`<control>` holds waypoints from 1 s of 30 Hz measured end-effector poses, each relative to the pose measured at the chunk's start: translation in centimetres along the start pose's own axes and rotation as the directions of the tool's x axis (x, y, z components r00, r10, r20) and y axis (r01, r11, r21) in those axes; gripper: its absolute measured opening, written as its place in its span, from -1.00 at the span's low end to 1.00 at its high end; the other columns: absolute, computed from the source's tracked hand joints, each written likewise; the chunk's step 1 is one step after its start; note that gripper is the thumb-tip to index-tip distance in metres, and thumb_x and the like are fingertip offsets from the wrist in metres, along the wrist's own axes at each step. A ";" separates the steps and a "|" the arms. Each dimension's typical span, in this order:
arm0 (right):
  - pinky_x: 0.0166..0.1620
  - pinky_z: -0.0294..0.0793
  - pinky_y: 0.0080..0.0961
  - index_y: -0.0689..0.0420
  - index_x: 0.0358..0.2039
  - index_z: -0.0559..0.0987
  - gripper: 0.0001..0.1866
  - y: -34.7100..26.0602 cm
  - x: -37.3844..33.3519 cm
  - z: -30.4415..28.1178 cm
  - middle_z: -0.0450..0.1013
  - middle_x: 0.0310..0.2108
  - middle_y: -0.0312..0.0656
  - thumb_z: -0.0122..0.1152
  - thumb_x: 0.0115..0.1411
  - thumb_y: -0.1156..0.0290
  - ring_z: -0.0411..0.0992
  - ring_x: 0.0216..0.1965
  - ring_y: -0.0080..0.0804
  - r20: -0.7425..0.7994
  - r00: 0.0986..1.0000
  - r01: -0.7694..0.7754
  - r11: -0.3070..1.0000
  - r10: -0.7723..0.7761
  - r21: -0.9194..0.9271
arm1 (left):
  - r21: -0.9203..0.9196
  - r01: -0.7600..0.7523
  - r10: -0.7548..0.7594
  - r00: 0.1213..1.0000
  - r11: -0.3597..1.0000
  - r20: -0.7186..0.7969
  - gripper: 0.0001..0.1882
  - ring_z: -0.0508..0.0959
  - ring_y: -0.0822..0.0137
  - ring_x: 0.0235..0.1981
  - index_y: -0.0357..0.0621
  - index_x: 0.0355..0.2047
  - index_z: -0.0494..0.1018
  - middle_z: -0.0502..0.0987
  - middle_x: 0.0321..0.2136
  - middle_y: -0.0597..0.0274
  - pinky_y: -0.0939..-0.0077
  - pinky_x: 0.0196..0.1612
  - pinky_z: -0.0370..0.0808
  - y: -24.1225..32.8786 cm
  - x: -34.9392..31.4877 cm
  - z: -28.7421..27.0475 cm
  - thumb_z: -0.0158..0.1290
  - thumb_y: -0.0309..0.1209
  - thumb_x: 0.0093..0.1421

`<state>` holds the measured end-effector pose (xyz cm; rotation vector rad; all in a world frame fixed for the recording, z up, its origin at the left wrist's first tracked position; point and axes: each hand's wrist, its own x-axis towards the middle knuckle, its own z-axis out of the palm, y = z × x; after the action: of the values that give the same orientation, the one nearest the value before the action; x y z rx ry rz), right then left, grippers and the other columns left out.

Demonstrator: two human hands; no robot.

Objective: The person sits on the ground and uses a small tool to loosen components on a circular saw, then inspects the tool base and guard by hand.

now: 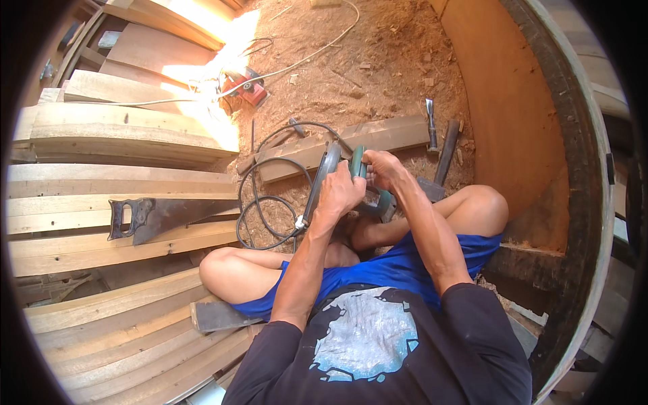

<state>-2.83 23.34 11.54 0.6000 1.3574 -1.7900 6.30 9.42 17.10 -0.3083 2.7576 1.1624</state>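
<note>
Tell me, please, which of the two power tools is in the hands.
The green tool: the left hand and right hand grip it, while the red tool lies on the shavings.

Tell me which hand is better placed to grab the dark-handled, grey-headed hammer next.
Probably the right hand: it is nearer the hammer, lying on that side. The left hand is farther away. Both hold the green power tool, so either would need freeing.

The sawdust-strewn floor lies between stacked pale boards on the left and an orange-brown wooden panel on the right; harsh sunlight glares at upper left.
</note>
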 end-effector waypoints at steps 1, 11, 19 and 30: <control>-0.31 0.67 -0.24 0.15 -0.30 0.56 -0.87 0.1 0.4 -0.3 0.53 -0.44 -0.19 0.15 0.13 0.44 0.55 -0.49 -0.30 0.006 1.000 -0.019 0.999 0.018 0.028 | 0.000 -0.002 0.002 1.000 1.000 0.000 -0.58 0.62 -0.39 -0.16 -0.39 0.00 0.48 0.60 -0.24 -0.48 -0.18 -0.01 0.53 0.3 0.5 -0.1 -0.03 -0.28 0.30; -0.40 0.65 -0.25 0.14 -0.28 0.54 -0.83 1.3 2.6 0.2 0.51 -0.41 -0.21 0.16 0.16 0.34 0.52 -0.48 -0.37 0.032 0.997 -0.072 0.990 0.069 0.124 | 0.233 0.022 -0.078 0.969 0.972 0.236 -0.55 0.63 -0.37 -0.09 -0.41 -0.17 0.62 0.61 -0.21 -0.46 -0.09 0.03 0.56 1.5 4.0 -0.8 0.02 -0.18 0.26; -0.29 0.48 -0.31 -0.02 -0.32 0.56 -0.82 0.1 0.5 1.1 0.49 -0.45 -0.36 0.23 0.14 0.18 0.46 -0.50 -0.47 0.022 0.997 -0.065 0.991 0.068 -0.119 | 0.299 -0.140 -0.015 0.886 0.944 0.463 -0.65 0.71 -0.10 -0.34 -0.32 -0.25 0.64 0.67 -0.37 -0.24 0.07 -0.25 0.63 1.8 6.5 -3.8 0.04 -0.28 0.17; -0.37 0.58 -0.38 0.13 -0.34 0.56 -0.92 0.9 1.3 -2.2 0.59 -0.48 -0.22 0.22 0.24 0.41 0.54 -0.54 -0.40 0.266 0.964 -0.060 0.981 0.009 0.186 | 0.427 -0.081 -0.212 0.775 0.901 0.595 -0.46 0.72 0.03 -0.27 -0.28 0.05 0.53 0.69 -0.28 -0.14 0.19 -0.20 0.64 4.6 9.9 -2.3 0.16 -0.19 0.12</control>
<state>-3.06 24.92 9.38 0.4626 0.9956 -1.9102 -4.48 9.55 19.89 0.0426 2.2662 0.4639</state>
